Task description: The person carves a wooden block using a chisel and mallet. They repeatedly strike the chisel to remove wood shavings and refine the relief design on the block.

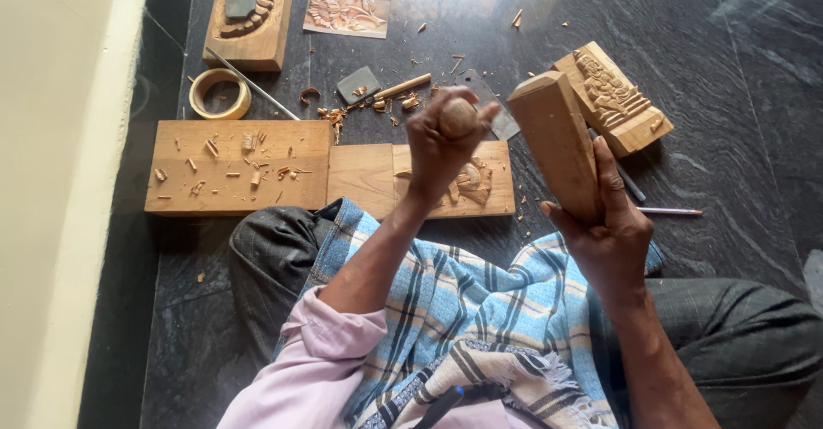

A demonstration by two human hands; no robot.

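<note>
Checked cloth (480, 309) over lap. Left hand (441, 150) wrapped round chisel handle (458, 118), upright on carving board (429, 180) on floor. Right hand (610, 228) gripping wooden mallet (555, 142), raised beside chisel.

No packages, labels, signs or screens visible (perhaps some off-frame).

Carving board (369, 176) right of plank (231, 168), carved panel (613, 99) far right

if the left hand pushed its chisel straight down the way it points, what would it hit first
Most likely the partly carved wooden panel directly beneath the left hand; the chisel tip is hidden, so contact can't be confirmed.
</note>
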